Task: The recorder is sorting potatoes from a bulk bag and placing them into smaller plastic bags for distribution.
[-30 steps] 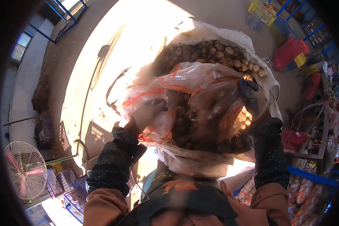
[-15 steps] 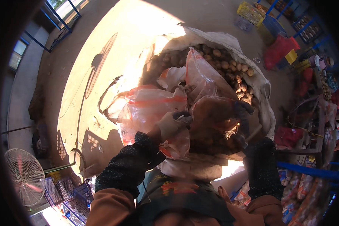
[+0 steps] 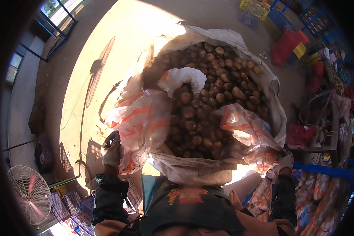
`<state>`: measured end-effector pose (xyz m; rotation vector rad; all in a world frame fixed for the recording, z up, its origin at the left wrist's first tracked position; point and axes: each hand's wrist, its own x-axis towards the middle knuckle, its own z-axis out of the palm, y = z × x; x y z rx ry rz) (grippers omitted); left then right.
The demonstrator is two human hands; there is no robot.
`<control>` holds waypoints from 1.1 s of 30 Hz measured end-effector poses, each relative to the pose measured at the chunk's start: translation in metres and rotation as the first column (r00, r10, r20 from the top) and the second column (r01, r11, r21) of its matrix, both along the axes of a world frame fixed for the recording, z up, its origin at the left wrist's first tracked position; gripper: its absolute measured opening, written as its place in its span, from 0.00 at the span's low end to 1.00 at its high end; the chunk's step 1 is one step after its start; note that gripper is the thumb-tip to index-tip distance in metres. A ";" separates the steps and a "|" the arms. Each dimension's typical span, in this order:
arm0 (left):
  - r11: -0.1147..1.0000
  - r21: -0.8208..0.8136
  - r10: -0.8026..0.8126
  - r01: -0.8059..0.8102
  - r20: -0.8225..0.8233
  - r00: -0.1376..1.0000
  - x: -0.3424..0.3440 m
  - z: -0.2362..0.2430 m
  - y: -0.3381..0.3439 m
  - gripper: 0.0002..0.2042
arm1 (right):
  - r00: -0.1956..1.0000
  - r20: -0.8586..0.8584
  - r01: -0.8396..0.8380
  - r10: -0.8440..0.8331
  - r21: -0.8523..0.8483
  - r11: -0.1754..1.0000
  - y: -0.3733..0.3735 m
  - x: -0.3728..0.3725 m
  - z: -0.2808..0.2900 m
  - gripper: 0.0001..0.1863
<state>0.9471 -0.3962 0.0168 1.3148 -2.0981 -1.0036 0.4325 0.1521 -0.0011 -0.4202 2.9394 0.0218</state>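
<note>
On my feed, the left grip, a pale glove with dark fingers, is curled shut, pinching the edge of a crinkled, translucent pinkish plastic bag with orange-red bands. That bag spreads away to the grip's right, over the near-left rim of a wide, round-mouthed white woven sack. My right grip, also pale-gloved, has its fingers closed on the gathered end of a second glossy, orange-banded translucent piece of plastic, which stretches left and away from it. Between the two grips and beyond them, the sack holds a heap of rounded brown potato-like produce, dull-skinned and smooth. A torn-looking white plastic scrap lies curved on the heap, ahead and right of the left grip. Between the grips, nearer me, a dark apron carries red and yellow print too blurred for me to read.
</note>
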 end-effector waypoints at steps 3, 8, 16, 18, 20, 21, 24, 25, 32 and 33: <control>0.908 0.316 0.349 -0.276 -0.205 0.914 0.002 0.005 -0.001 0.16 | 0.982 -0.150 -0.098 0.112 0.100 0.990 -0.026 -0.005 0.013 0.23; 0.914 0.250 0.267 -0.318 0.218 0.939 -0.009 0.025 0.005 0.44 | 0.938 -0.047 -0.347 0.344 -0.187 0.919 -0.120 0.003 0.005 0.24; 0.973 0.223 -0.122 -0.050 0.693 0.711 -0.058 -0.050 0.007 0.58 | 0.668 0.557 -0.366 0.494 -0.332 0.869 -0.230 0.087 -0.027 0.22; 0.978 0.205 -0.125 -0.030 0.698 0.706 -0.061 -0.071 0.002 0.57 | 0.713 0.054 -0.701 0.699 0.006 0.714 -0.233 0.079 -0.024 0.31; 0.986 0.150 -0.055 -0.073 0.703 0.709 -0.060 -0.090 -0.004 0.50 | 0.592 -0.180 -0.749 0.785 0.235 0.619 -0.233 0.064 -0.023 0.37; 0.985 0.157 -0.061 -0.072 0.708 0.703 -0.059 -0.100 -0.008 0.50 | 0.735 -0.235 -0.608 0.636 0.185 0.772 -0.233 0.055 -0.025 0.42; 0.984 0.169 -0.083 -0.052 0.702 0.707 -0.049 -0.124 -0.012 0.35 | 0.955 -0.055 -0.285 0.293 0.115 0.952 -0.233 0.039 -0.043 0.48; 0.985 0.167 -0.087 -0.045 0.704 0.704 -0.044 -0.128 -0.012 0.30 | 0.984 0.114 -0.146 0.135 0.098 0.984 -0.231 0.038 -0.052 0.48; 0.853 0.484 0.148 -0.196 0.135 0.980 -0.034 -0.070 0.043 0.17 | 0.814 0.577 -0.006 0.073 -0.117 0.993 -0.183 0.053 -0.087 0.29; 0.844 0.515 0.164 -0.149 0.017 0.986 -0.043 -0.053 0.066 0.18 | 0.835 0.520 -0.074 0.180 -0.218 0.973 -0.172 0.057 -0.085 0.26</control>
